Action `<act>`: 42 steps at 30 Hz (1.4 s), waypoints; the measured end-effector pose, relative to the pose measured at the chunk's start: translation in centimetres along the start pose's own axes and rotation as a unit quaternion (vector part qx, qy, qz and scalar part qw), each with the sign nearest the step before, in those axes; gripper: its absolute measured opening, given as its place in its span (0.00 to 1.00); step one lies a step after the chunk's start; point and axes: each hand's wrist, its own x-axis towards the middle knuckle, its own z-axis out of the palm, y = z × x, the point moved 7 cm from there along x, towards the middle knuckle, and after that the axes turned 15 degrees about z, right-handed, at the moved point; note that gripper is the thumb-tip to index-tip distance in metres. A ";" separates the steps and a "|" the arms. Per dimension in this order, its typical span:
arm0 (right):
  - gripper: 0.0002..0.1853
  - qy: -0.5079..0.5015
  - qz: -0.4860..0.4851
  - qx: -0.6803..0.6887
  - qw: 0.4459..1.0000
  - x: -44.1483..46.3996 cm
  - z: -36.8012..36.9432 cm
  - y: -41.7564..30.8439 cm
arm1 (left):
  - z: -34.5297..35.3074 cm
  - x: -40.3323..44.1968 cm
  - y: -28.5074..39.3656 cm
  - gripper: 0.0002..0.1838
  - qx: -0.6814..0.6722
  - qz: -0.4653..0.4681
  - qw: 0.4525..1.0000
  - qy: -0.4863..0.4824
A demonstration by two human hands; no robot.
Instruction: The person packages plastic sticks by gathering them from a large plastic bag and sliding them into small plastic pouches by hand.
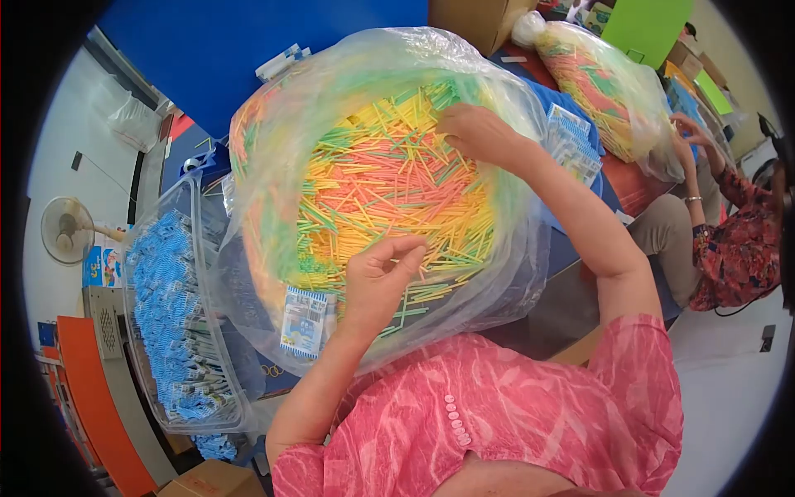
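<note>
A large clear plastic bag (273,207) stands wide open in front of me, filled with thin pink, yellow, green and orange sticks (389,178). Over the near side of the heap is my left hand (383,282), its thumb and forefinger closed in a pinch; whatever lies between them is too small to name. My right hand (480,132) reaches to the far right of the sticks, fingers bent down and together at the heap, their tips partly hidden. A small blue-and-white printed packet (304,321) lies on the bag's near left edge, beside my left wrist.
To the left, a clear plastic bin (240,398) holds many blue-and-white packets (170,290). More packets (573,137) lie right of the bag. Another bag of sticks (580,83) rests at the upper right, where a seated person (733,224) handles it. A cardboard box (472,23) stands behind.
</note>
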 end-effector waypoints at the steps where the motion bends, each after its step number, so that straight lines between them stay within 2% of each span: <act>1: 0.05 -0.044 0.000 0.016 0.999 0.4 0.7 0.3 | -0.5 -0.1 0.2 0.09 0.008 0.004 1.000 0.004; 2: 0.08 -0.088 0.001 0.032 0.996 0.9 1.1 0.2 | -1.0 -0.2 0.4 0.09 0.006 0.007 1.000 0.008; 6: 0.07 -0.089 0.026 0.020 0.996 3.0 1.5 0.2 | -2.6 -0.1 0.1 0.10 0.009 0.001 1.000 0.024; 8: 0.07 -0.014 0.015 0.023 1.000 4.8 1.6 -0.3 | -3.0 0.4 0.6 0.09 0.008 0.035 0.999 0.040; 9: 0.07 -0.012 0.013 0.023 1.000 5.9 2.4 -0.2 | -3.1 0.5 0.7 0.09 0.009 0.037 0.998 0.041; 11: 0.08 -0.057 0.023 -0.081 0.995 7.9 4.8 0.3 | -3.2 0.6 1.3 0.09 0.017 0.036 0.999 0.036; 12: 0.08 -0.056 0.019 -0.080 0.995 8.5 5.0 -0.1 | -3.3 0.6 1.8 0.09 0.031 0.023 0.999 0.028; 14: 0.09 -0.121 0.040 -0.134 0.983 9.4 6.3 -0.1 | -3.9 0.6 1.8 0.09 0.032 0.023 0.999 0.032; 18: 0.08 -0.103 0.029 -0.106 0.989 9.6 6.6 0.0 | -4.6 0.6 1.5 0.08 0.041 0.004 0.999 0.034; 21: 0.07 -0.064 -0.018 -0.124 0.990 9.8 6.6 0.0 | -4.7 0.8 1.7 0.08 0.039 0.003 0.999 0.033; 23: 0.07 -0.073 0.043 -0.080 0.993 10.0 6.4 1.4 | -4.8 0.9 1.5 0.08 0.037 0.004 0.999 0.034; 30: 0.07 -0.071 0.041 -0.057 0.995 9.9 5.3 0.8 | -4.7 1.8 1.2 0.08 0.036 0.020 0.998 0.043; 32: 0.08 0.018 0.062 0.071 0.995 9.3 2.0 0.1 | -5.0 2.7 1.6 0.09 0.063 0.020 0.997 0.049; 33: 0.08 0.016 0.061 0.072 0.995 9.0 0.9 -0.8 | -5.1 3.1 1.7 0.10 0.089 0.015 0.994 0.053; 34: 0.10 -0.070 0.152 0.189 0.968 8.7 0.9 -0.6 | -5.0 3.7 1.6 0.10 0.090 0.013 0.994 0.055; 35: 0.12 -0.153 0.239 0.300 0.911 8.0 1.9 -0.7 | -5.0 4.6 2.2 0.11 0.117 0.069 0.987 0.086; 36: 0.12 -0.167 0.216 0.365 0.890 7.1 2.3 -2.1 | -5.1 5.1 2.9 0.12 0.142 0.128 0.975 0.114; 37: 0.12 -0.170 0.193 0.424 0.868 6.1 2.2 -3.4 | -4.8 5.5 2.3 0.12 0.140 0.139 0.975 0.104; 38: 0.11 -0.226 0.196 0.376 0.877 4.7 1.1 -6.0 | -4.7 6.1 1.2 0.14 0.073 0.139 0.978 0.136; 39: 0.12 -0.255 0.205 0.390 0.861 3.4 1.2 -7.6 | -4.0 6.9 0.9 0.17 -0.001 0.139 0.978 0.156; 40: 0.13 -0.271 0.175 0.399 0.858 2.2 1.0 -8.9 | -2.6 7.4 -0.1 0.24 -0.133 0.051 0.982 0.120; 41: 0.13 -0.292 0.157 0.370 0.868 1.2 1.3 -10.2 | -1.8 6.6 -0.5 0.31 -0.252 -0.051 0.963 0.080; 42: 0.13 -0.268 0.170 0.358 0.878 1.1 -0.5 -8.5 | -0.1 8.1 0.2 0.31 -0.259 -0.041 0.964 0.051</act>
